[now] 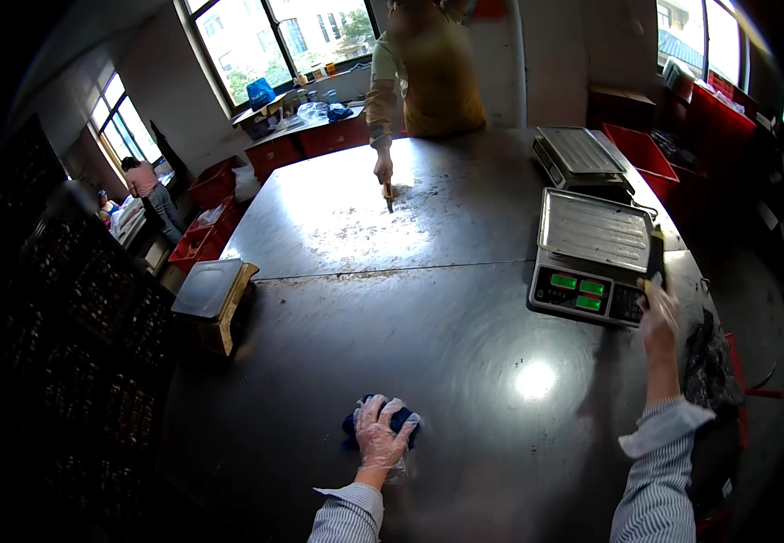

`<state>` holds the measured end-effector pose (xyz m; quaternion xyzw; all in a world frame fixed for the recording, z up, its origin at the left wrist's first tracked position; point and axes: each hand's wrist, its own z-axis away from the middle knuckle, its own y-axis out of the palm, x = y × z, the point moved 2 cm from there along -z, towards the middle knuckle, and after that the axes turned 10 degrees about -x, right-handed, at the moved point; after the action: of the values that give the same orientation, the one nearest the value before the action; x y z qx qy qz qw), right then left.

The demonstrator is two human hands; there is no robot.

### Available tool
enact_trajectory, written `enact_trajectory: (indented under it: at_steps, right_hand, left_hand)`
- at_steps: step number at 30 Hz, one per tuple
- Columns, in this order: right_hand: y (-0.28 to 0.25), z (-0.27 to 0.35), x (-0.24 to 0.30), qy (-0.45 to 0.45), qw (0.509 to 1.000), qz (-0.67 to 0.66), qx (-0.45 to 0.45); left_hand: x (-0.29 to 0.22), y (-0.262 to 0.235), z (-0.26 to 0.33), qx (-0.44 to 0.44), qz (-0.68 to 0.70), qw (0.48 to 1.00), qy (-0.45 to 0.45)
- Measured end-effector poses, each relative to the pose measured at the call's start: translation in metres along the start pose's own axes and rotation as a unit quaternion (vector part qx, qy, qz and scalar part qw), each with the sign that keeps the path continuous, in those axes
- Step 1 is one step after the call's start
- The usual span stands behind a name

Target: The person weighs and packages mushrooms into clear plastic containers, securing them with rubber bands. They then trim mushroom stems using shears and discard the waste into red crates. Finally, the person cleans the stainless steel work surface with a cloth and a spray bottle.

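Observation:
My left hand (383,434), in a thin clear plastic glove, presses down on a bunched dark blue cloth (350,425) on the metal table (392,348). The fingers curl over the cloth. At the right, my right hand (659,315), gloved the same way, is closed around a slim dark tool with a yellow part (656,255); its exact kind is hard to make out. That tool stands along the right side of a digital scale (595,231) with a steel pan and lit green displays.
Across the table a person (432,72) holds a small tool (388,199) over scattered brown crumbs (356,231). Another scale (582,151) stands behind the near one; a small scale (211,290) sits at the left edge. Red bins (641,154) stand beyond the right edge.

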<state>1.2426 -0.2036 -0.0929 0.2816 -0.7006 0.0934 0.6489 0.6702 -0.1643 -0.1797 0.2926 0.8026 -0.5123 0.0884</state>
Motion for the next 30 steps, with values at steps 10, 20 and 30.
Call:
enact_trajectory:
  at_steps: [10, 20, 30]
  right_hand:
    - [-0.054, 0.317, 0.074, 0.437, 0.888, -0.131, -0.051]
    - [-0.005, 0.430, 0.119, 0.511, 0.815, -0.210, 0.176]
    - [0.010, 0.479, 0.110, 0.409, 0.851, 0.095, 0.314]
  left_hand:
    - [-0.063, -0.093, 0.157, 0.167, 0.097, 0.979, 0.069]
    - [-0.018, -0.019, 0.040, 0.161, 0.048, 0.983, 0.071]
    - [-0.183, -0.169, 0.120, 0.322, 0.722, 0.438, -0.428]
